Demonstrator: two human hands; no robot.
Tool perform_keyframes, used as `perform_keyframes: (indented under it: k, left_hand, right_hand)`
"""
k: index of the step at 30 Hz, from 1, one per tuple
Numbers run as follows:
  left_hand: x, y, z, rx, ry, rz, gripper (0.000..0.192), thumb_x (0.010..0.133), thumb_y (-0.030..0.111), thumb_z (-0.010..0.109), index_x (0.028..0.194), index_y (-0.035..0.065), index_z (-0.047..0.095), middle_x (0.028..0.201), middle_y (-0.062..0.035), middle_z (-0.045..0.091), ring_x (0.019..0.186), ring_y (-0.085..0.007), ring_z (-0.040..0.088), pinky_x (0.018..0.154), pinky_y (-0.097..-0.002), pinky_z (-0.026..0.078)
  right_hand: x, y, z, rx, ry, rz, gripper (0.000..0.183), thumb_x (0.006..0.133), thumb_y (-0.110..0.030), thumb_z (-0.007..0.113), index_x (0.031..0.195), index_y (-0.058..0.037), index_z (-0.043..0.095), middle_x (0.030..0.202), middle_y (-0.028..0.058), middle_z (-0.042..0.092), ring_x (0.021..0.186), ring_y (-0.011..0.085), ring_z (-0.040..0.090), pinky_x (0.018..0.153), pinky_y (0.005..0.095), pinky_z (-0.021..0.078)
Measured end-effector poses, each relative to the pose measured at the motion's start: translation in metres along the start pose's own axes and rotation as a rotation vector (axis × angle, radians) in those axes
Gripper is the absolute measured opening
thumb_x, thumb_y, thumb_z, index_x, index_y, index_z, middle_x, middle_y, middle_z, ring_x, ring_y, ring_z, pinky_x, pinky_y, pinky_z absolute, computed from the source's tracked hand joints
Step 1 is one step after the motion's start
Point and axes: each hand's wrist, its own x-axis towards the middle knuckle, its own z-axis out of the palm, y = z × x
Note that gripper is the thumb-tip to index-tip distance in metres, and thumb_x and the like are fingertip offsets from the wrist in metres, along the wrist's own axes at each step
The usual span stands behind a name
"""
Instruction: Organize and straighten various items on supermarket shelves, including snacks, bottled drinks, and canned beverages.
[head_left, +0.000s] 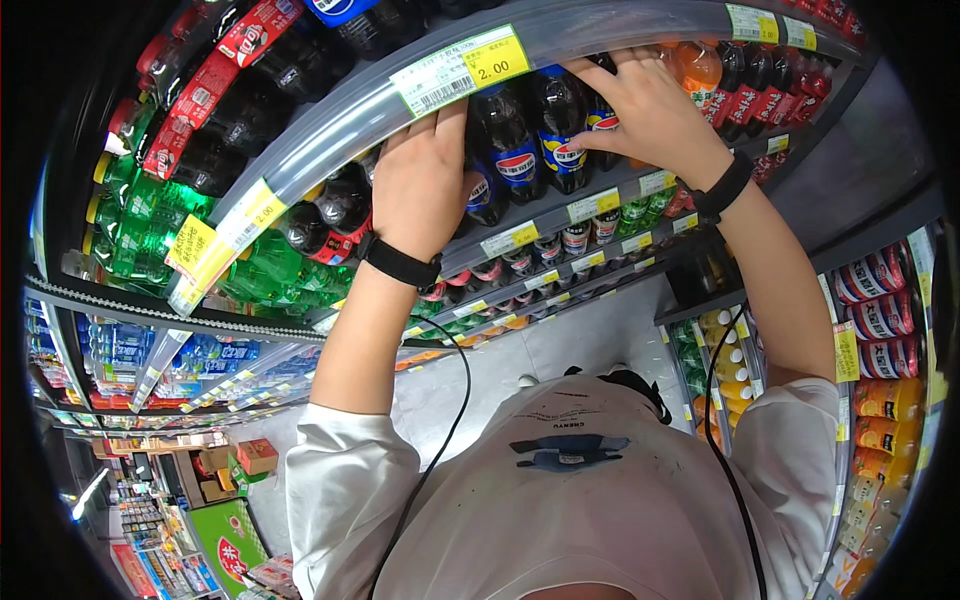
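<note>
My left hand (421, 180) reaches in among cola bottles on a shelf, its fingertips hidden behind the clear label rail (330, 120). To its right stand Pepsi bottles (516, 161) with blue labels. My right hand (637, 109) is spread, its thumb against the label of a Pepsi bottle (562, 146) and its other fingers going out of sight behind the rail's edge. Whether either hand grips a bottle cannot be told. Orange soda bottles (701, 71) stand just right of my right hand. Both wrists wear black bands.
Green soda bottles (135, 225) and red-labelled cola bottles (240, 112) fill the left of the shelving. Lower shelves hold small bottles (576, 238). At the right are cans (874, 315) and orange juice bottles (889, 397). Cardboard boxes (256, 456) lie at the lower left; black cables hang beside my arms.
</note>
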Motion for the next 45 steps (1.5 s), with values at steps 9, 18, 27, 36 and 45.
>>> perform_keyframes:
  k: [9,18,27,36,45]
  left_hand:
    - [-0.002,-0.001,0.001,0.020,0.018,0.012,0.100,0.067,0.016,0.092,0.151,0.0020,0.040,0.141,-0.0236,0.055,0.125,-0.0438,0.056,0.105,-0.0474,0.048]
    - [-0.002,-0.003,0.007,0.064,0.082,0.029,0.089,0.069,0.015,0.089,0.146,0.0050,0.046,0.129,-0.0183,0.063,0.116,-0.0387,0.062,0.099,-0.0442,0.052]
    - [-0.001,-0.002,0.008,0.069,0.100,0.025,0.090,0.068,0.014,0.089,0.146,0.0047,0.046,0.130,-0.0183,0.064,0.117,-0.0391,0.062,0.101,-0.0441,0.052]
    - [-0.001,-0.001,0.007,0.003,0.002,-0.010,0.104,0.066,0.016,0.092,0.153,0.0006,0.037,0.143,-0.0250,0.054,0.130,-0.0447,0.052,0.108,-0.0478,0.046]
    - [-0.002,-0.002,0.007,-0.008,0.026,0.012,0.103,0.066,0.015,0.092,0.153,0.0008,0.037,0.143,-0.0258,0.053,0.130,-0.0454,0.052,0.109,-0.0481,0.046]
  right_hand:
    - [0.001,-0.002,0.003,0.021,0.034,-0.002,0.096,0.076,-0.046,0.087,0.158,-0.0319,0.039,0.152,0.0239,0.041,0.135,0.0469,0.045,0.114,0.0526,0.0386]
    - [0.000,-0.001,0.009,0.014,0.061,0.000,0.094,0.077,-0.046,0.086,0.158,-0.0305,0.040,0.150,0.0243,0.043,0.136,0.0468,0.044,0.115,0.0534,0.0370]
    - [0.002,-0.005,0.000,-0.049,0.115,-0.044,0.087,0.081,-0.053,0.080,0.155,-0.0235,0.045,0.152,0.0228,0.044,0.140,0.0460,0.039,0.120,0.0560,0.0239]
    - [0.033,-0.044,0.000,0.080,0.136,-0.078,0.041,0.096,-0.038,0.069,0.124,-0.0079,0.066,0.120,0.0160,0.069,0.119,0.0351,0.059,0.108,0.0533,0.0339]
    - [0.056,-0.051,0.022,0.280,0.261,-0.109,0.025,0.095,-0.025,0.067,0.108,-0.0032,0.072,0.105,0.0181,0.072,0.104,0.0378,0.066,0.092,0.0507,0.0486]
